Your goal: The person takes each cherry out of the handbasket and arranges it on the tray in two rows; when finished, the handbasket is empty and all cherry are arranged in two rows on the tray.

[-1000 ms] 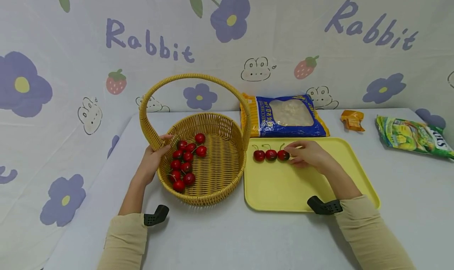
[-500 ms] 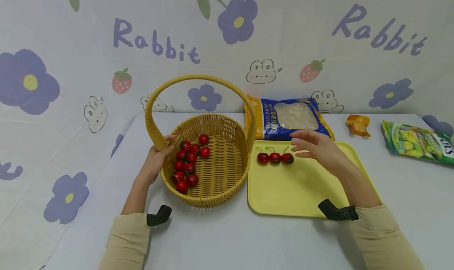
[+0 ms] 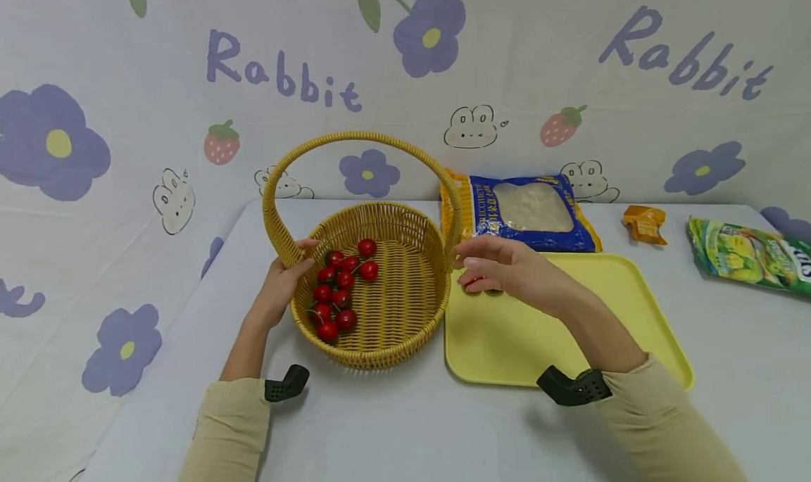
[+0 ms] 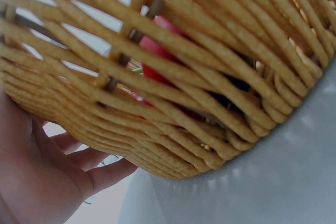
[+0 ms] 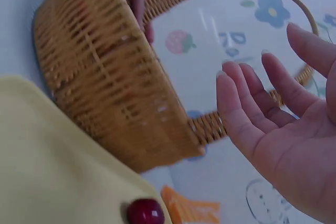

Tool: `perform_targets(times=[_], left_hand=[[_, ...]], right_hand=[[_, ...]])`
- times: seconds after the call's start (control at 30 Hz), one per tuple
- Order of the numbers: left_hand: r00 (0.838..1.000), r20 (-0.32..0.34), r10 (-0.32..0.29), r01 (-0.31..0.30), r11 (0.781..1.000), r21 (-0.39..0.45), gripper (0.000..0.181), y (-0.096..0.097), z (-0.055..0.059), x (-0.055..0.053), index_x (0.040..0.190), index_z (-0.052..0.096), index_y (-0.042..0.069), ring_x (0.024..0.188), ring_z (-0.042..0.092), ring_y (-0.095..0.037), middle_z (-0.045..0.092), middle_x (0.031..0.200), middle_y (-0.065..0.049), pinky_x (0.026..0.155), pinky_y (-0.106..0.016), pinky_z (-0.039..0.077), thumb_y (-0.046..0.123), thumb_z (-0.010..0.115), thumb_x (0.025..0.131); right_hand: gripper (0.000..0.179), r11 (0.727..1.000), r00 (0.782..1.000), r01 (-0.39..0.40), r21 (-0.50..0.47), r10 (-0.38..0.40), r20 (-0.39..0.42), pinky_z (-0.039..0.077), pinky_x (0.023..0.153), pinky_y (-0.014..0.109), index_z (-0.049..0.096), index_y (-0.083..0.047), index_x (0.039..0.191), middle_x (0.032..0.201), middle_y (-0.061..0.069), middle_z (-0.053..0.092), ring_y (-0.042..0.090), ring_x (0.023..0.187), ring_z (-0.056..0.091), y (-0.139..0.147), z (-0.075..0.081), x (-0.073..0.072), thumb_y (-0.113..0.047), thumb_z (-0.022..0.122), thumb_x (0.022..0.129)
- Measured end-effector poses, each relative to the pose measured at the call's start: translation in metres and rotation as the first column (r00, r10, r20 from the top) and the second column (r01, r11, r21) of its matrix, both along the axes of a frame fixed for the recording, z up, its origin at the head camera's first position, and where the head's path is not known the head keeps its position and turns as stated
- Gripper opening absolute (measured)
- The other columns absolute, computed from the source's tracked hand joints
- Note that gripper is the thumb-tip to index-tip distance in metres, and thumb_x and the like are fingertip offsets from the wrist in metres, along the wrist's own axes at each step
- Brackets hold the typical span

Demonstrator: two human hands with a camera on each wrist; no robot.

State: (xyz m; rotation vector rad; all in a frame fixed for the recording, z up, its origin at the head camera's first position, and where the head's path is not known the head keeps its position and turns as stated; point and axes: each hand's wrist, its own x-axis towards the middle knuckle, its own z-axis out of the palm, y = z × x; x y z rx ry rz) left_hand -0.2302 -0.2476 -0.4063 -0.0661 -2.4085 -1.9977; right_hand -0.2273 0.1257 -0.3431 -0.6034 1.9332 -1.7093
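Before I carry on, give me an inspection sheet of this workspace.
Surface: white tabletop, basket and tray side by side.
Job's things: wicker basket, red cherries towards its left side; yellow tray, its cherries partly hidden by the right hand in the head view.
Clutter: orecchiette bag behind the tray; orange packet and green printed bag farther right.
Hands: left hand holds the basket's left side; right hand empty, above the tray.
Cables: nothing seen.
Surroundings: backdrop printed with flowers, strawberries and rabbits.

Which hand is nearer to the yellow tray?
Right: the right hand is above the yellow tray; the left hand grips the basket on the side away from it.
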Motion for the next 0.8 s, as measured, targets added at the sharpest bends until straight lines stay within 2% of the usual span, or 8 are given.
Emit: perform_targets(times=[0.13, 0.23, 0.27, 0.33, 0.4, 0.47, 0.6, 0.8], left_hand=[[1.000, 0.004, 0.001, -0.001, 1.000, 0.007, 0.038, 0.000, 0.000, 0.000, 0.137, 0.042, -0.003, 0.132, 0.031, -0.030, 0.038, 0.143, -0.020, 0.108, -0.047, 0.019, 0.008, 0.041, 0.101], [1.000, 0.006, 0.003, -0.003, 1.000, 0.011, 0.038, 0.000, 0.000, -0.001, 0.137, 0.042, -0.003, 0.132, 0.030, -0.031, 0.038, 0.143, -0.021, 0.108, -0.047, 0.019, 0.008, 0.041, 0.101], [1.000, 0.007, 0.003, -0.003, 1.000, 0.009, 0.038, 0.000, 0.000, -0.001, 0.137, 0.042, -0.003, 0.133, 0.030, -0.030, 0.038, 0.143, -0.020, 0.108, -0.047, 0.019, 0.008, 0.040, 0.101], [1.000, 0.008, 0.004, -0.004, 1.000, 0.007, 0.038, -0.001, 0.000, -0.001, 0.137, 0.042, -0.002, 0.133, 0.029, -0.030, 0.038, 0.143, -0.020, 0.108, -0.047, 0.018, 0.008, 0.041, 0.101], [1.000, 0.010, 0.003, -0.003, 1.000, 0.004, 0.038, -0.001, -0.001, -0.001, 0.137, 0.042, -0.002, 0.133, 0.029, -0.030, 0.038, 0.143, -0.020, 0.108, -0.048, 0.019, 0.008, 0.041, 0.101], [1.000, 0.008, 0.001, -0.001, 1.000, 0.000, 0.038, -0.001, -0.001, -0.001, 0.137, 0.043, -0.001, 0.134, 0.029, -0.030, 0.037, 0.143, -0.019, 0.108, -0.048, 0.019, 0.009, 0.041, 0.101], [1.000, 0.002, 0.002, -0.002, 1.000, -0.001, 0.037, -0.002, -0.001, 0.000, 0.137, 0.043, -0.001, 0.134, 0.028, -0.029, 0.037, 0.143, -0.019, 0.108, -0.048, 0.019, 0.008, 0.041, 0.101], [1.000, -0.002, 0.001, -0.001, 1.000, 0.000, 0.037, -0.002, -0.001, 0.000, 0.137, 0.043, -0.001, 0.134, 0.028, -0.029, 0.038, 0.143, -0.020, 0.109, -0.047, 0.019, 0.007, 0.040, 0.101]], right_hand=[[0.045, 0.995, 0.997, -0.080, 0.057, 0.080, -0.003, 0.047, 0.089, 0.039, 0.047, -0.002, 0.133, 0.126, 0.016, 0.054, 0.031, 0.112, 0.055, -0.022, 0.006, 0.000, -0.026, 0.058, 0.097], [0.046, 0.989, 0.995, -0.097, 0.115, 0.098, -0.008, 0.044, 0.069, 0.027, 0.048, -0.009, 0.135, 0.124, 0.010, 0.057, 0.029, 0.111, 0.057, -0.035, 0.010, -0.002, -0.031, 0.059, 0.096], [0.047, 0.988, 0.995, -0.098, 0.122, 0.099, -0.001, 0.044, 0.068, 0.025, 0.048, -0.009, 0.136, 0.125, 0.009, 0.056, 0.028, 0.111, 0.057, -0.040, 0.010, -0.003, -0.030, 0.058, 0.096], [0.045, 0.988, 0.995, -0.098, 0.115, 0.097, 0.021, 0.046, 0.071, 0.025, 0.046, -0.009, 0.137, 0.129, 0.009, 0.054, 0.028, 0.113, 0.056, -0.048, 0.011, -0.006, -0.028, 0.057, 0.097], [0.045, 0.991, 0.994, -0.103, 0.086, 0.098, 0.057, 0.049, 0.084, 0.030, 0.043, -0.003, 0.138, 0.132, 0.014, 0.051, 0.032, 0.117, 0.052, -0.056, 0.011, -0.008, -0.023, 0.054, 0.099], [0.045, 0.993, 0.991, -0.101, 0.060, 0.095, 0.095, 0.043, 0.097, 0.038, 0.041, 0.000, 0.138, 0.134, 0.017, 0.048, 0.035, 0.120, 0.048, -0.063, 0.011, -0.011, -0.020, 0.051, 0.100], [0.045, 0.994, 0.988, -0.085, 0.074, 0.074, 0.137, 0.040, 0.099, 0.043, 0.040, 0.000, 0.139, 0.135, 0.018, 0.047, 0.036, 0.122, 0.047, -0.078, 0.010, -0.015, -0.022, 0.050, 0.100], [0.044, 0.992, 0.989, -0.040, 0.121, 0.022, 0.148, 0.038, 0.100, 0.047, 0.041, -0.001, 0.137, 0.135, 0.020, 0.046, 0.038, 0.123, 0.044, -0.097, 0.007, -0.023, -0.025, 0.049, 0.101]])
